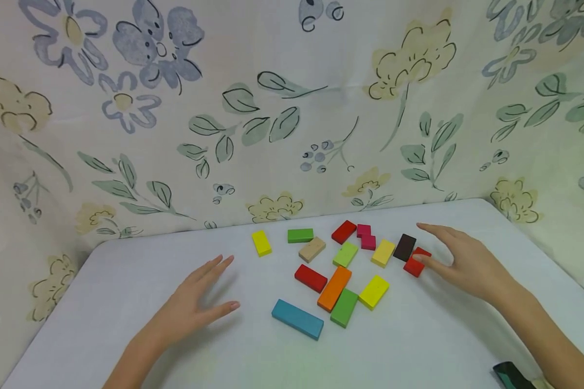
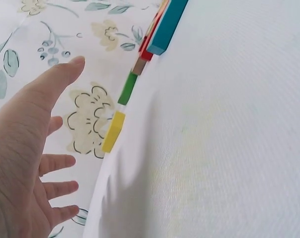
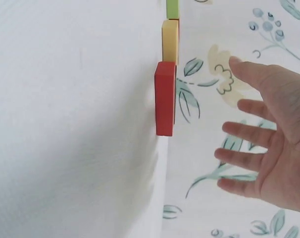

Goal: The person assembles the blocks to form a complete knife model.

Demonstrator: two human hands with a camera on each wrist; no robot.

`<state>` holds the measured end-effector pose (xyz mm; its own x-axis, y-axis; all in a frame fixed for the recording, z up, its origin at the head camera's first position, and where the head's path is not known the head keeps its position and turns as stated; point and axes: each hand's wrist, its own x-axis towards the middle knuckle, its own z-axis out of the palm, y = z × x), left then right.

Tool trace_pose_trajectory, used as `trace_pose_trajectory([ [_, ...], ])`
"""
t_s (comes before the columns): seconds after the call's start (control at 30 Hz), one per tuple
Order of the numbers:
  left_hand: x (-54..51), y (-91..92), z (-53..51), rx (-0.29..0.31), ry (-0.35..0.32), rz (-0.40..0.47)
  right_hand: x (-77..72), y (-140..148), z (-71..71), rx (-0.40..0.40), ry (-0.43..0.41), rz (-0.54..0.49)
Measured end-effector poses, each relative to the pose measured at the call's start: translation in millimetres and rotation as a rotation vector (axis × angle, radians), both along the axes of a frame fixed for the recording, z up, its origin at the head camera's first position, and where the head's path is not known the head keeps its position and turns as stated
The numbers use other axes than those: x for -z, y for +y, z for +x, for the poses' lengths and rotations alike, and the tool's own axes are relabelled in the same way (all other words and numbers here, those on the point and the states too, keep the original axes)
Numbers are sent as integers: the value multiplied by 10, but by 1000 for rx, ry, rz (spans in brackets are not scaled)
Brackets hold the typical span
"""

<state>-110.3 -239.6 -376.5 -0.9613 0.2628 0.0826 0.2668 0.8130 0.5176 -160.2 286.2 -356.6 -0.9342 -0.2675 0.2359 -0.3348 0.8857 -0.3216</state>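
Note:
Coloured blocks lie spread over the middle of a white table. My left hand hovers to their left with fingers spread, holding nothing; a blue block and a yellow block are nearest it. On the right, my right hand is held over the table beside a red block and a dark brown block, its thumb overlapping the red one in the head view. The right wrist view shows a gap between that hand and the red block. The left wrist view shows the left hand empty.
An orange block, a green block and a bright yellow block lie centrally, with several others behind. A dark object is at the lower right edge. Floral cloth hangs behind the white table.

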Motion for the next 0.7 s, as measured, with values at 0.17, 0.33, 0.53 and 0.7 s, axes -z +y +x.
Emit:
trace_pose_trajectory([
  [0.17,46,57,-38,99,44,115,-60,-79,-13,-45,-15,-58],
  [0.33,68,143,-94,186,71,180,-134,-212,-60,-103,-5,-106],
  [0.53,79,325,-193,245,8,257,-246,-456,-176,-213,-66,-218],
  [0.7,53,495,-287,277,-114,361,-295,-709,-281,-277,-152,-281],
])
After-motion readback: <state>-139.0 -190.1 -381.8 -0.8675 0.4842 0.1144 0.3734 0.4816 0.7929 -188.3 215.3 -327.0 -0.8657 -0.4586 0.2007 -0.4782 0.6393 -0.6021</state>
